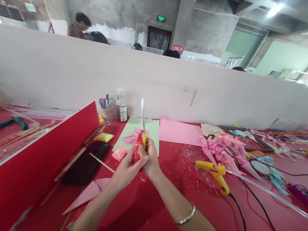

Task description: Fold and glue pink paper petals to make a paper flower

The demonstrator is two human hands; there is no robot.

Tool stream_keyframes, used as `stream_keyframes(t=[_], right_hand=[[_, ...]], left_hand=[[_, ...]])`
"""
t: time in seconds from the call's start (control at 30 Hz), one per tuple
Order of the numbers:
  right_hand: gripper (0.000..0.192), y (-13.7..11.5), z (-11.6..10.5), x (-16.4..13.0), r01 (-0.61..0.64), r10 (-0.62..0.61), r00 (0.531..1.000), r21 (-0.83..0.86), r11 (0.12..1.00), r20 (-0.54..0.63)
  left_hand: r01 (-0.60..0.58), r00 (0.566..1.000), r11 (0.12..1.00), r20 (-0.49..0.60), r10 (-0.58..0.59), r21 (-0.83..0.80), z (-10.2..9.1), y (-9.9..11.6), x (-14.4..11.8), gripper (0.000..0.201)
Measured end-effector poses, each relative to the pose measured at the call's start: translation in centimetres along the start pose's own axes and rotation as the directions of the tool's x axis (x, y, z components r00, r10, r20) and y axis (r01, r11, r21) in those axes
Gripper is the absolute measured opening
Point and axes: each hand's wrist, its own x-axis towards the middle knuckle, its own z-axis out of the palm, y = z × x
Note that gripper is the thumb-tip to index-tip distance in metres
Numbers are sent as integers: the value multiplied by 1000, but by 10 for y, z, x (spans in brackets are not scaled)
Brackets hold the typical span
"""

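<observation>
Green sign (161,18) reads EXIT | left hand (130,163), right hand (151,159) curled around red-yellow tool (137,146) | bottle label (123,113) illegible

Readable at twelve o'clock, high above the dark door (158,38): "EXIT" in green letters on the lit sign (161,18), under Chinese characters too small to read with certainty. Also near twelve o'clock, but lower, against the grey pillar (183,24): white Chinese characters on a red sign (177,48), seemingly beginning with "卫生间", then too blurred. Towards nine o'clock, on the bottle (120,102): small print on a white-and-green label (123,112), not possible to read.
</observation>
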Motion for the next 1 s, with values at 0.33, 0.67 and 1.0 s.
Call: stream_keyframes(t=[0.33,0.67,1.0], right_hand=[[29,32,-49,79,-35,144,962,-417,908,232],[34,83,-47,125,-303,308,938,-808,506,-159],[29,84,-77,150,-222,384,922,-884,410,-54]], left_hand=[[251,916,913,-226,-332,-323,-22,-14,11,49],[209,898,903,-291,-329,-376,-28,-39,9,40],[285,880,845,-225,-418,-453,-20,-31,6,44]])
